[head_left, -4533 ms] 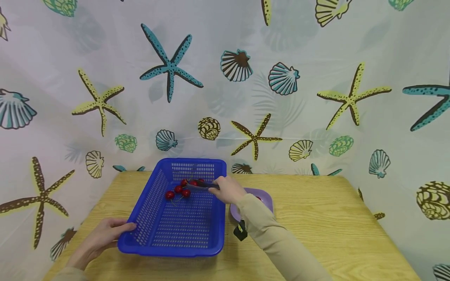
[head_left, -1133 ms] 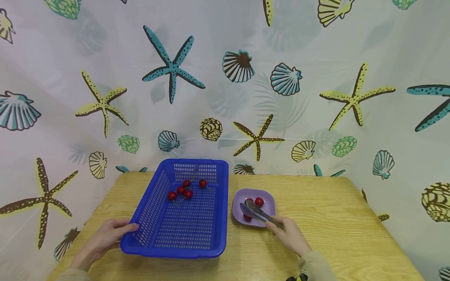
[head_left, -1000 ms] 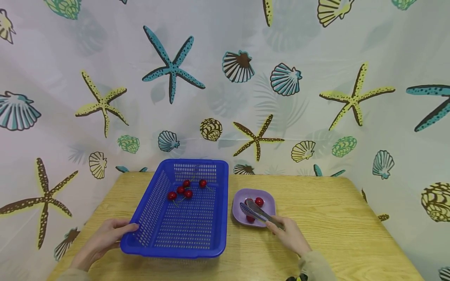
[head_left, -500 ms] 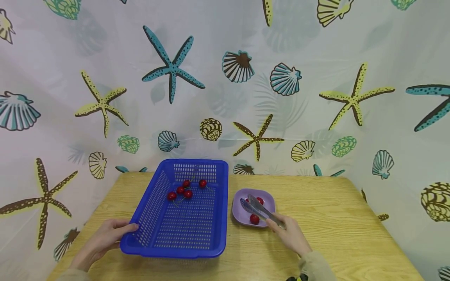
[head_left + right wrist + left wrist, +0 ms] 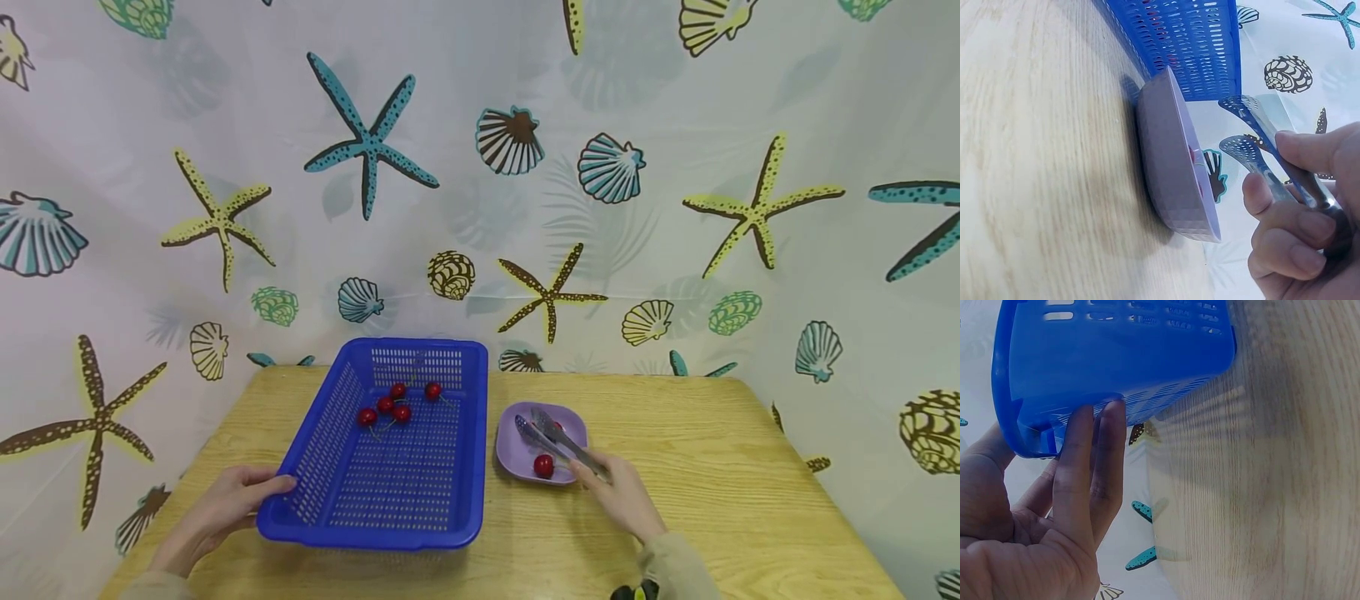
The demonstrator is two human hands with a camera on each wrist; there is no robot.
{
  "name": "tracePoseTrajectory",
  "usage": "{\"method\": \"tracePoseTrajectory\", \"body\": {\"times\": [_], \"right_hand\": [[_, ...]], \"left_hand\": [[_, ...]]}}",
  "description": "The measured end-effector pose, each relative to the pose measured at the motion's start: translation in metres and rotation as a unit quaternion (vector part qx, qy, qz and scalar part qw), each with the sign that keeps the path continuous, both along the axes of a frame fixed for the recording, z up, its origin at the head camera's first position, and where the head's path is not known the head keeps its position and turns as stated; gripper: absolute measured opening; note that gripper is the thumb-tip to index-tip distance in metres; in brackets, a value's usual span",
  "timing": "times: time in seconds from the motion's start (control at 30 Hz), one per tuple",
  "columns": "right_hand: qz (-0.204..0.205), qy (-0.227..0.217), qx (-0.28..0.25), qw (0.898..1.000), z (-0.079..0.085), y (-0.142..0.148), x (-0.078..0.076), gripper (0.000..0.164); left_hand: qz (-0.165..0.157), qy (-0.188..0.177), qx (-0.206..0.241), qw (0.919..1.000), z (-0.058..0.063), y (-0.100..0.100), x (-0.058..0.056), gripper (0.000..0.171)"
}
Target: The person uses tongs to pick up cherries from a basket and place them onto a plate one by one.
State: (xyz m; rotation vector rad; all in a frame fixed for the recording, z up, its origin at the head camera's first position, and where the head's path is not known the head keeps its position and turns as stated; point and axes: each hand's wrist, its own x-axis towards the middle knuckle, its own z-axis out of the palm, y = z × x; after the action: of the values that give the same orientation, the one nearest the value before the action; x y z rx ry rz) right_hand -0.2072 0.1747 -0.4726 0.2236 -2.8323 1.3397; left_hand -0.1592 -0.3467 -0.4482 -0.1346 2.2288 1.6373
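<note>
A blue plastic basket (image 5: pixel 371 540) with slotted walls stands left of centre; several red cherries (image 5: pixel 402 413) with stems lie toward its back. My left hand (image 5: pixel 234 500) grips its near left corner, thumb over the rim and fingers against the outer wall. To the basket's right sits a purple bowl (image 5: pixel 514 460). One cherry (image 5: pixel 543 466) lies near the bowl's front; another shows partly behind the metal tongs (image 5: pixel 573 450). My right hand (image 5: pixel 621 500) holds these tongs from the right, their perforated tips apart and above the bowl. Nothing is visible between the tips in the right wrist view.
The wooden table (image 5: pixel 675 467) extends to the right and in front of the bowl. Behind and at both sides hangs a white curtain (image 5: pixel 465 208) printed with starfish and shells.
Since the oldest frame, my right hand and tongs have moved from the basket to above the bowl. The bowl's front cherry rolled right, and the tongs rose slightly. The left hand stayed.
</note>
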Motion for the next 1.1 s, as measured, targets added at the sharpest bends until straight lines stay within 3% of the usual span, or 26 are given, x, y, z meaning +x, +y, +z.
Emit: {"method": "tracePoseTrajectory", "body": {"times": [0.43,0.77,1.1], "right_hand": [[0.018,0.033,0.034,0.999,0.024,-0.003,-0.013,0.051],[0.051,0.092,0.05,0.993,0.044,-0.012,-0.024,0.041],[0.066,0.092,0.074,0.991,0.063,-0.025,-0.033,0.045]], "left_hand": [[0.006,-0.001,-0.007,1.0,0.004,0.001,-0.001,0.059],[0.008,-0.003,-0.006,0.9999,0.004,0.001,-0.001,0.06],[0.01,-0.002,-0.005,0.9999,0.003,0.001,-0.001,0.058]]}}
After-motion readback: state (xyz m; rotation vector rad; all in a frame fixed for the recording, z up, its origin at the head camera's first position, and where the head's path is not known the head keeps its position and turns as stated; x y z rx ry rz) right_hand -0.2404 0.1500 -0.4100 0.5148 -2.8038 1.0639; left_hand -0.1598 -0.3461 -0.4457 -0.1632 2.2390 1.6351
